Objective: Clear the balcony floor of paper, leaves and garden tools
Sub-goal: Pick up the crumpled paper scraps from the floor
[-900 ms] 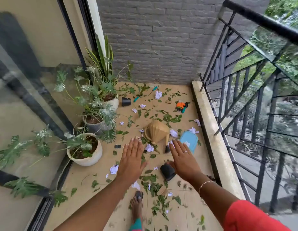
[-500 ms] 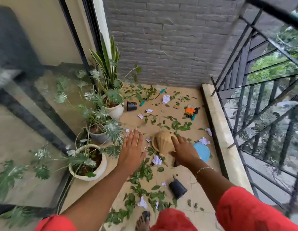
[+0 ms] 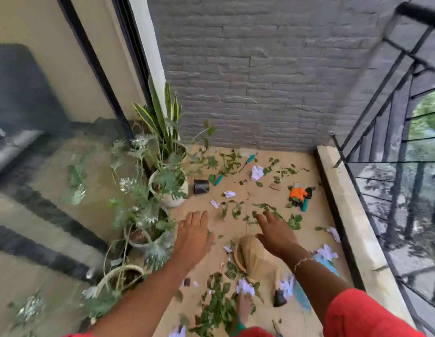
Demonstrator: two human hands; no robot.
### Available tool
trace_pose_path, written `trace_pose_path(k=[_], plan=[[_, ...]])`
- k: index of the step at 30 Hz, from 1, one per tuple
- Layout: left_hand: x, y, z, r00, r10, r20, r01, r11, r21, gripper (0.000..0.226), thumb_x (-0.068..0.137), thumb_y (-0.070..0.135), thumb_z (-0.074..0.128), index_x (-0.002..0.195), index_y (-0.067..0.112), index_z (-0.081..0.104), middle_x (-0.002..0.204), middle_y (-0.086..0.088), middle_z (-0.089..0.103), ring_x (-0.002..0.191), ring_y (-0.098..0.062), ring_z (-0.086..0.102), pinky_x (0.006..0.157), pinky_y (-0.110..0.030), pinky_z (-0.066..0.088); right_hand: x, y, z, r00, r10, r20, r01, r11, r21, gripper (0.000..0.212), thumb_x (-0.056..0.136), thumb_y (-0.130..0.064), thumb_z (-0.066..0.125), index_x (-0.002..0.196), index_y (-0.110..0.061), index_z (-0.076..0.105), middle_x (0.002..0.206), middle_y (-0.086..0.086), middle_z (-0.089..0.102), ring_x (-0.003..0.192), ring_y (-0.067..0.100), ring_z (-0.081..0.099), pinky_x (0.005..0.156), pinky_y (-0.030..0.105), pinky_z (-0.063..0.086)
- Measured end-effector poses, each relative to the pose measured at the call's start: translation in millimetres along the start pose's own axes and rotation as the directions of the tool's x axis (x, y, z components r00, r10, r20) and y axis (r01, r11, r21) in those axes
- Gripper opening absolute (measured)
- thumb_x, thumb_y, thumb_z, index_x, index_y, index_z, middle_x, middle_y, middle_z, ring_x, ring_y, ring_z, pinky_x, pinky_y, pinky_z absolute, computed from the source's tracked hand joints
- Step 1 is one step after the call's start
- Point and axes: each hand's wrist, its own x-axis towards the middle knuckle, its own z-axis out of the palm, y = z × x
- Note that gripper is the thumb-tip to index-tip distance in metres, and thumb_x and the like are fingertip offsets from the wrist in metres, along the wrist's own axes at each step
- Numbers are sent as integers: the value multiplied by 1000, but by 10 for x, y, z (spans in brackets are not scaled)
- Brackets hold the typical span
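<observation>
Floor's a mess, nothing cleared yet by the look of it. Green leaves [image 3: 265, 210] scattered across the tan tiles, thickest in a pile [image 3: 216, 310] near the bottom edge, w/ crumpled paper scraps [image 3: 257, 171] dotted from the back wall to the near end. Tools: a teal-handled one [image 3: 219, 179] by the back plants, another teal handle [image 3: 251, 158] near the wall, and an orange/black bundle [image 3: 299, 194], gloves maybe, can't be sure, over by the parapet.

Right hand [image 3: 276, 233] out flat, fingers spread, empty, hovering past the tan ribbed object [image 3: 254, 259] lying on its side. That's the change: half a sec back that hand was down on the tan thing; now it's lifted off and gone forward, tan thing left where it lay. Left hand [image 3: 193, 235] also flat, open, empty, still held out level beside the potted plants [image 3: 167, 188].

View has pushed deeper too: back wall nearer, tan object now under the wrist, not ahead of the fingers. So person's stepping in, a bare foot [image 3: 243, 305] planted among the leaves.

Read on it: no pickup begun, hands look more like balance or reach than grab. Likely heading for the far litter first, the leaf patch right under the right palm being closest. Black tube [image 3: 201, 186] sits by the white pot, untouched. Blue flat thing [image 3: 302, 296] mostly hidden by the right arm.
</observation>
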Motion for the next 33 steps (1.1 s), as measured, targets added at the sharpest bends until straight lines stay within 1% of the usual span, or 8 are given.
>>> trace_pose_path(k=[2,5,9,13,19,24,29,33], plan=[[344,-73,45,1000,-13,-3,13,999,-42,63,65,39,73,115,5,52,97,-11,61,87,-29,61,68,-37,56,265,156,-147,1000,6,15,-6,1000,-4,58,95,-34,44,145,-15,21,150,14,22,131,33,34,100,39,37],[685,-82,-10,997,-66,28,66,998,-1,62,65,40,78,113,5,60,97,-11,62,87,-27,61,70,-36,54,562,335,-276,999,-32,21,33,999,-38,56,95,-34,44,144,-16,23,151,12,22,131,31,34,101,39,37],[1266,-134,-74,991,-122,54,125,991,-51,58,88,40,54,135,7,42,123,-11,49,114,-29,47,94,-38,44,1071,631,-532,998,-55,44,57,996,-64,58,94,-31,45,145,-16,22,150,13,24,130,30,36,104,37,35],[1750,-285,-45,996,-91,7,91,996,-24,62,53,35,86,102,3,65,87,-12,62,79,-30,62,63,-35,55,1435,783,-726,997,-69,34,72,995,-73,58,95,-31,44,146,-17,20,149,11,25,130,29,34,102,37,35],[2650,-426,37,993,-113,18,115,990,-77,59,51,29,90,97,1,66,85,-16,63,75,-35,62,59,-36,55,2121,1098,-980,997,-81,-13,79,991,-107,57,96,-32,43,146,-17,20,148,10,27,129,29,35,97,34,36],[3552,-502,89,992,-113,60,121,983,-139,52,88,33,61,127,1,51,122,-18,54,115,-36,50,97,-39,41,2857,1391,-1105,999,-31,14,32,994,-103,56,96,-33,42,146,-18,21,146,8,29,128,27,38,96,33,35],[4586,-851,245,992,-75,102,89,985,-145,53,49,27,90,87,0,65,80,-17,63,73,-34,63,58,-38,55,3855,1664,-1325,996,16,93,-10,998,-60,57,95,-35,44,145,-19,22,148,9,26,126,30,39,101,36,35],[5263,-1107,221,978,-52,201,80,987,-136,52,64,28,83,102,-2,64,93,-19,63,85,-36,61,67,-41,55,4595,1782,-1539,994,64,93,-65,998,9,58,95,-36,43,146,-21,21,149,10,26,127,32,40,102,36,37]])
